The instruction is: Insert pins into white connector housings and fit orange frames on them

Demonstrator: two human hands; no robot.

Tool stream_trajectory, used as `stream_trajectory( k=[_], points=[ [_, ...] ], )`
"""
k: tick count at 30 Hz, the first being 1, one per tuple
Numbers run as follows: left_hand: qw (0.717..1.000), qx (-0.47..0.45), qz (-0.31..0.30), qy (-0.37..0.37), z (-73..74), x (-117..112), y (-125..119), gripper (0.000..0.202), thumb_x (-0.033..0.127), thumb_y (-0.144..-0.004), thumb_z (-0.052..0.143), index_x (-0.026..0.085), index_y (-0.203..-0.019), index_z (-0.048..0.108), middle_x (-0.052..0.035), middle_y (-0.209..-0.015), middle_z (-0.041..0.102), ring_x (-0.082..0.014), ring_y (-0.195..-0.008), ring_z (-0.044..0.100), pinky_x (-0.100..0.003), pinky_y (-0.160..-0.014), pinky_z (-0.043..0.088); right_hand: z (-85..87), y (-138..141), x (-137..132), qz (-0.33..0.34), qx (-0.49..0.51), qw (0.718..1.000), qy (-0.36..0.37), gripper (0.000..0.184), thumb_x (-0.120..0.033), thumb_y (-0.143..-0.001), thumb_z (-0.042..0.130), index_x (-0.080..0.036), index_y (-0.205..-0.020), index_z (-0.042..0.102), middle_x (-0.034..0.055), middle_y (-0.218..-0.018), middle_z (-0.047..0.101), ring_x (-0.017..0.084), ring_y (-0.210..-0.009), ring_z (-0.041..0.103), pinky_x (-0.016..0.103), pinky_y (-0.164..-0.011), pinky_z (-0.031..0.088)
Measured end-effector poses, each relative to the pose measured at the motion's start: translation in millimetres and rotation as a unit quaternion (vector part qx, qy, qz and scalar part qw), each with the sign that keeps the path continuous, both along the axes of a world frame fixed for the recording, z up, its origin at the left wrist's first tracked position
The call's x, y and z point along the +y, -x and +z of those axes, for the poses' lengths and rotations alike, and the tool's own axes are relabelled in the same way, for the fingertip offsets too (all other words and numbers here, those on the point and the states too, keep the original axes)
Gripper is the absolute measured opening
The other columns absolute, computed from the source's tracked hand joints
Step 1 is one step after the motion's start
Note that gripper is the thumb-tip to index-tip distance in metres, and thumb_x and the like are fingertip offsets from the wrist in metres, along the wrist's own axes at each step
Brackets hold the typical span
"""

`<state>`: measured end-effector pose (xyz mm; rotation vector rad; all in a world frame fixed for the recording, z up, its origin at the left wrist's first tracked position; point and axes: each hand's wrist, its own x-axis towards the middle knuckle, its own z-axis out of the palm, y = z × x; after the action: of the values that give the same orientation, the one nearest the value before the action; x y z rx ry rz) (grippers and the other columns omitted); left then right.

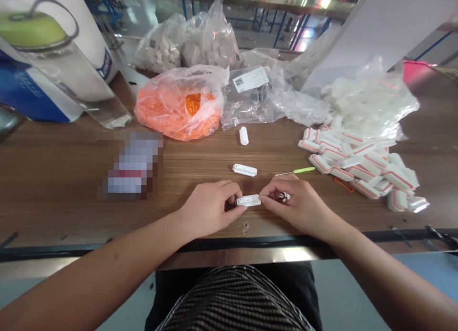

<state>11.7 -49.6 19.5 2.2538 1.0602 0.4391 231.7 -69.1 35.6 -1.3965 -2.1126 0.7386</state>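
My left hand (209, 209) and my right hand (300, 203) meet above the wooden table, pinching the two ends of a small white plastic part (247, 201). A small white-and-dark piece (285, 196) shows among the fingers of my right hand. Just beyond the hands lies a similar white part (244, 170), and another (244, 136) lies farther back. A thin green-handled pick (295, 171) lies beyond my right hand, its metal tip pointing left. To the right is a loose heap of white parts with orange stripes (352, 164).
Plastic bags stand along the back of the wooden table (71, 178): orange pieces (179, 104), a labelled clear bag (246, 95) and white pieces (368, 102). A pixelated object (134, 164) lies to the left. A glass bottle (67, 68) stands back left.
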Motion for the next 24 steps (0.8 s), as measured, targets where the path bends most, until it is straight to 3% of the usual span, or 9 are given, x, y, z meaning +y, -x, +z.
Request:
stream_trajectory(
  k=[4,7,13,15,19,22,24],
  points=[
    [1.000,-0.001,0.000,-0.004,-1.1,1,0,0.011,0.030,-0.084,0.064,0.019,-0.086,0.064,0.0039,-0.071,0.061,-0.0097,-0.056,0.052,-0.024,-0.057,0.038,-1.2,1,-1,0.008,-0.021,1.000,-0.020,0.015,-0.022,-0.085,0.061,-0.021,-0.071,0.066,-0.0030,-0.062,0.062,0.012,-0.062,0.055,0.031,-0.071,0.040],
    [1.000,0.000,0.000,-0.004,-1.2,1,0,0.010,0.030,-0.084,0.064,0.020,-0.086,0.064,0.0040,-0.070,0.061,-0.0097,-0.056,0.051,-0.024,-0.057,0.038,-1.7,2,-2,0.024,-0.074,0.993,-0.084,0.017,-0.021,-0.087,0.060,-0.020,-0.071,0.065,-0.0019,-0.063,0.062,0.013,-0.065,0.055,0.033,-0.073,0.038],
    [1.000,0.010,0.014,0.011,-0.4,0,-1,0.011,0.031,-0.083,0.065,0.020,-0.086,0.065,0.0046,-0.071,0.061,-0.0095,-0.056,0.051,-0.024,-0.057,0.038,-6.7,9,-16,0.076,-0.216,0.929,-0.292,0.022,-0.015,-0.091,0.053,-0.016,-0.075,0.068,0.0019,-0.064,0.064,0.016,-0.066,0.055,0.036,-0.076,0.038],
    [1.000,0.010,0.016,0.010,-0.6,0,0,0.011,0.031,-0.083,0.065,0.020,-0.085,0.065,0.0047,-0.070,0.060,-0.0095,-0.056,0.051,-0.024,-0.058,0.038,-8.1,9,-20,0.078,-0.222,0.917,-0.321,0.019,-0.015,-0.091,0.053,-0.015,-0.082,0.070,0.0020,-0.065,0.065,0.017,-0.065,0.055,0.036,-0.076,0.039],
    [1.000,0.006,0.003,-0.007,-1.2,1,1,0.010,0.030,-0.084,0.064,0.020,-0.085,0.064,0.0051,-0.070,0.060,-0.0091,-0.055,0.050,-0.024,-0.058,0.038,-4.6,-15,-16,0.009,-0.156,0.956,-0.249,0.017,-0.021,-0.091,0.055,-0.019,-0.090,0.072,0.0026,-0.076,0.072,0.018,-0.072,0.062,0.036,-0.073,0.041],
    [1.000,0.012,-0.001,-0.013,-1.1,2,1,0.010,0.030,-0.084,0.064,0.020,-0.085,0.063,0.0048,-0.071,0.061,-0.0093,-0.056,0.051,-0.024,-0.058,0.038,-1.3,-48,-8,-0.101,-0.156,0.969,-0.160,0.018,-0.024,-0.087,0.057,-0.021,-0.076,0.071,0.0029,-0.076,0.073,0.019,-0.073,0.066,0.036,-0.073,0.045],
    [1.000,0.013,-0.002,-0.017,-0.9,2,1,0.009,0.029,-0.083,0.064,0.020,-0.084,0.063,0.0045,-0.071,0.061,-0.0094,-0.055,0.051,-0.024,-0.057,0.038,-2.2,-66,-5,-0.108,-0.181,0.973,-0.090,0.018,-0.024,-0.083,0.060,-0.022,-0.069,0.070,0.0009,-0.069,0.071,0.017,-0.064,0.064,0.033,-0.066,0.046]
  ],
)
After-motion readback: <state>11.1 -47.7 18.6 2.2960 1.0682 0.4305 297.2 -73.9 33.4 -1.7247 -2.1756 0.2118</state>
